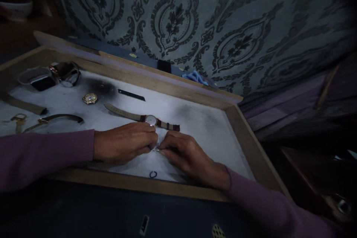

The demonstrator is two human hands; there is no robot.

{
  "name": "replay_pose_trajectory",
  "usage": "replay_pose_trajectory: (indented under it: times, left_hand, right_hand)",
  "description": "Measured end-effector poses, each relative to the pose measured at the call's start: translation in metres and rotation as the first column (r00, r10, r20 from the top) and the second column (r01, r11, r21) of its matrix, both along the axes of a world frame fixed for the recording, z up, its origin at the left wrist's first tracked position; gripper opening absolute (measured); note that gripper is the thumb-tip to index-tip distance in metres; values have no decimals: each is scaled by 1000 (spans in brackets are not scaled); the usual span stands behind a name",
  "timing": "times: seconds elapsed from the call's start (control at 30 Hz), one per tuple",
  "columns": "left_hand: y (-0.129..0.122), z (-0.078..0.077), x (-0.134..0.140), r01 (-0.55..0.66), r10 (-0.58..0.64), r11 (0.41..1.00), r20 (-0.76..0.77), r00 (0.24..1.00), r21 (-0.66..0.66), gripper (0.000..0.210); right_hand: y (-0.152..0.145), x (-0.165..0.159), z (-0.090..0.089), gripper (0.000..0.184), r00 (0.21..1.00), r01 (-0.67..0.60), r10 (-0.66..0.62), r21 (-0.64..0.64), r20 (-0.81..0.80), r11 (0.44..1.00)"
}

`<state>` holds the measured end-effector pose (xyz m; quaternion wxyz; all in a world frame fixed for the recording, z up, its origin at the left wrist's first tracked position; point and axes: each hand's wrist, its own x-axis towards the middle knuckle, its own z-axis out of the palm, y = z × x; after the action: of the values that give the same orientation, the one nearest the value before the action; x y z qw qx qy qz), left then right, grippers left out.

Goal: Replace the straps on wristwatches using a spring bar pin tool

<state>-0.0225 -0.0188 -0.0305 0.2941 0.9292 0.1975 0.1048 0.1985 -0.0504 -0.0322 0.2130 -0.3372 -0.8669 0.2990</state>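
My left hand is closed, its fingertips close to those of my right hand; what they hold, if anything, is hidden. My right hand pinches a small shiny metal piece between thumb and finger, low over the white tray floor. Just beyond both hands lies a wristwatch with a pale round dial, its dark red and tan strap stretched out to either side. A small dark ring, open at one point, rests in front of the hands.
A wooden rim borders the tray. Inside lie a dark blade, a strapless gold watch, a square-faced watch, another watch, a loose strap and a curved dark band. A blue cloth sits behind the tray.
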Motion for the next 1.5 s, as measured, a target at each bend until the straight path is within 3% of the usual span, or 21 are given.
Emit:
replay_pose_trajectory:
  times: [0.4,0.57,0.77,0.9,1.0,1.23,1.5]
  left_hand:
    - [-2,-4,2,-8,12,996,-52,999,88,13]
    - [-2,-4,1,-49,49,999,-9,999,-4,12]
    - [-2,-4,1,-102,107,992,62,992,-80,12]
    - [-1,-4,2,-95,99,994,89,991,-50,13]
    - [-1,-3,3,-97,99,995,73,992,-24,12]
    - [0,-3,6,-116,117,993,36,992,-25,13]
    - [-1,0,8,-117,120,989,31,992,-90,17]
  right_hand:
    - [-1,-2,2,11,1000,14,-14,18,-21,1000]
    - [-2,-3,4,14,997,56,-53,45,-62,997]
    - [2,-7,6,10,944,208,-249,-199,-214,958]
    - [5,-11,3,20,906,214,-312,-327,-286,920]
    - [4,-13,1,22,917,186,-265,-269,-299,945]
    - [1,-14,3,17,982,93,-88,24,-166,995]
    - [0,-15,2,13,989,51,-41,71,-145,996]
